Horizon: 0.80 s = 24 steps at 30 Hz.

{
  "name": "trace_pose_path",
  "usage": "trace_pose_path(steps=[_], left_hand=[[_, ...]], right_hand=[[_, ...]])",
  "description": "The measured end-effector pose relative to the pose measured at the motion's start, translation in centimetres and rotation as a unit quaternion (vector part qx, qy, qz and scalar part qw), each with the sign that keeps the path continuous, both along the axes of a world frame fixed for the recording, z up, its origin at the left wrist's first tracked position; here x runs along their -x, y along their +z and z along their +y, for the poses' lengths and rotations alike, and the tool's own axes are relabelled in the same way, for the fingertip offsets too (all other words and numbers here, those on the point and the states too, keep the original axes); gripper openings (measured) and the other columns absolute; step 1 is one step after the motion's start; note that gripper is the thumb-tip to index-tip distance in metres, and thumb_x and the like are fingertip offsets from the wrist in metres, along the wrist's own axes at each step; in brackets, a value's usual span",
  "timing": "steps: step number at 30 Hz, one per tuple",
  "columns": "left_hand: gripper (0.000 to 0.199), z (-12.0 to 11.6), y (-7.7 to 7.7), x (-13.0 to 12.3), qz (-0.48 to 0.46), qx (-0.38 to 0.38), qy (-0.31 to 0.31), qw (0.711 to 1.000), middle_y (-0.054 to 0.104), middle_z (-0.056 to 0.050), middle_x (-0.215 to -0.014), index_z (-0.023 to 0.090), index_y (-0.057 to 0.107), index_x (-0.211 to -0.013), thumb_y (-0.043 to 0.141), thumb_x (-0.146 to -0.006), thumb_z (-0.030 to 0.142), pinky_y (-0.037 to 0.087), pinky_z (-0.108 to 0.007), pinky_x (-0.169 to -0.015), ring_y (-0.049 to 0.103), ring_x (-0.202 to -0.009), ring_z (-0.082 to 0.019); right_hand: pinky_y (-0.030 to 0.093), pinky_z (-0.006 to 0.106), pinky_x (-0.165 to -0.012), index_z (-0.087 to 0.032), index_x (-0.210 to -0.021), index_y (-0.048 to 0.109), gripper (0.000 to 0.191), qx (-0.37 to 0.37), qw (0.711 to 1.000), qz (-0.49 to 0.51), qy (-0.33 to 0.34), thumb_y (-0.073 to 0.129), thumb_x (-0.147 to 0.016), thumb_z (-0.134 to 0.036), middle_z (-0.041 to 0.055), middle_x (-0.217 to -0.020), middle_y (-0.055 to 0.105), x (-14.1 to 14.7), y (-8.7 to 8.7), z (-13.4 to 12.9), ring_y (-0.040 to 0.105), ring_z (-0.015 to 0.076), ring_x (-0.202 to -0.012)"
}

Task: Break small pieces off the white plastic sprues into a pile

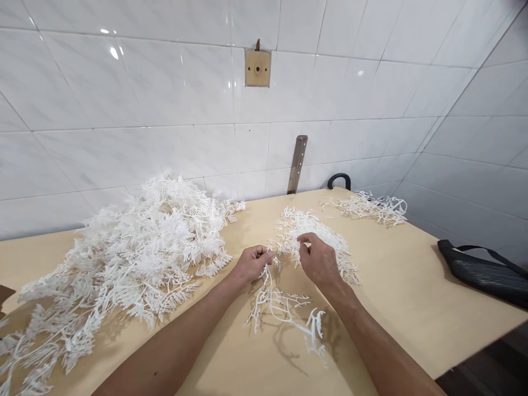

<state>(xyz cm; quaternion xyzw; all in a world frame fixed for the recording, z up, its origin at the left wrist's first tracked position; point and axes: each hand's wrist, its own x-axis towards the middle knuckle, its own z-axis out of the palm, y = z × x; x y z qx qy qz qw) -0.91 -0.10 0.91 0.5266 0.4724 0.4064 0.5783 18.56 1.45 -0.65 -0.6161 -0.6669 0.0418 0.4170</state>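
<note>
My left hand (252, 266) is closed in a pinch on a white artificial branch (282, 311), a plastic sprig with thin forked twigs. The branch hangs down towards me, just over the tabletop, and casts a shadow there. My right hand (320, 257) hovers at the near side of a low heap of small white sprigs (319, 228). Its fingers are curved, thumb and forefinger slightly apart, with nothing visible between them. To the left of my left hand rises a big, tangled pile of bushy white branches (152, 247).
A third bunch of barer white stems (371, 208) lies at the table's (396, 297) far right. A black bag with a strap (487, 272) is by the right edge. Behind stand a metal bracket (297, 165), a black curved handle (339, 179) and a tiled wall (144, 88).
</note>
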Motion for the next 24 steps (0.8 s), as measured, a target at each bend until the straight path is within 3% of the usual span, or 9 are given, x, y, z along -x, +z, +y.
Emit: trace_pose_path(steps=[3, 6, 8, 10, 18, 24], left_hand=[[0.04, 0.2, 0.0, 0.2, -0.017, 0.004, 0.013, 1.0, 0.033, 0.01, -0.048, 0.018, 0.055, -0.069, 0.071, -0.071, 0.054, 0.013, -0.021, -0.04, 0.021, -0.037, -0.004], [0.043, 0.1, 0.1, 0.2, -0.036, 0.003, 0.01, 0.999, 0.038, 0.009, -0.049, 0.017, 0.055, -0.069, 0.073, -0.069, 0.056, 0.016, -0.02, -0.04, 0.025, -0.038, -0.003], [0.044, 0.1, 0.1, 0.1, -0.048, -0.004, 0.013, 0.999, 0.042, 0.008, -0.051, 0.016, 0.055, -0.068, 0.075, -0.067, 0.056, 0.018, -0.02, -0.041, 0.029, -0.04, -0.004], [0.042, 0.1, 0.0, 0.0, -0.048, -0.012, 0.023, 0.999, 0.043, 0.007, -0.051, 0.016, 0.056, -0.067, 0.075, -0.068, 0.054, 0.02, -0.02, -0.042, 0.03, -0.041, -0.004], [0.034, 0.1, -0.4, -0.2, -0.023, -0.032, 0.028, 0.999, 0.048, 0.005, -0.054, 0.016, 0.058, -0.067, 0.071, -0.072, 0.047, 0.023, -0.021, -0.046, 0.032, -0.045, -0.005], [0.03, 0.4, -1.1, -0.1, 0.009, -0.066, 0.021, 0.998, 0.057, 0.001, -0.066, 0.014, 0.061, -0.072, 0.069, -0.074, 0.044, 0.032, -0.022, -0.054, 0.044, -0.056, -0.009]], right_hand=[[0.047, 0.034, -0.075, -0.017, -0.095, 0.066, 0.028, -0.006, 1.0, 0.018, 0.017, 0.044, -0.078, -0.016, 0.0093, -0.101, 0.071, 0.4, 0.2, -0.3, 0.062, 0.0177, -0.068], [0.047, 0.03, -0.058, -0.019, -0.097, 0.068, 0.026, 0.097, 0.989, 0.086, 0.075, 0.049, -0.083, -0.028, 0.0041, -0.08, 0.07, 1.3, 0.9, -1.0, 0.056, 0.0143, -0.051], [0.042, 0.026, -0.045, -0.02, -0.096, 0.069, 0.029, 0.186, 0.962, 0.147, 0.135, 0.052, -0.086, -0.04, -0.001, -0.062, 0.062, 1.8, 1.3, -1.5, 0.05, 0.012, -0.04], [0.039, 0.024, -0.039, -0.02, -0.092, 0.07, 0.032, 0.227, 0.941, 0.177, 0.177, 0.054, -0.086, -0.046, -0.0031, -0.056, 0.057, 2.3, 1.7, -1.9, 0.047, 0.0108, -0.038], [0.035, 0.023, -0.043, -0.021, -0.082, 0.074, 0.028, 0.222, 0.951, 0.126, 0.174, 0.055, -0.085, -0.041, -0.0021, -0.058, 0.06, 2.8, 1.7, -2.2, 0.043, 0.0089, -0.04], [0.036, 0.025, -0.05, -0.021, -0.08, 0.076, 0.026, 0.175, 0.969, 0.067, 0.16, 0.054, -0.084, -0.036, 0.0005, -0.066, 0.068, 2.9, 1.2, -1.9, 0.052, 0.013, -0.051]])
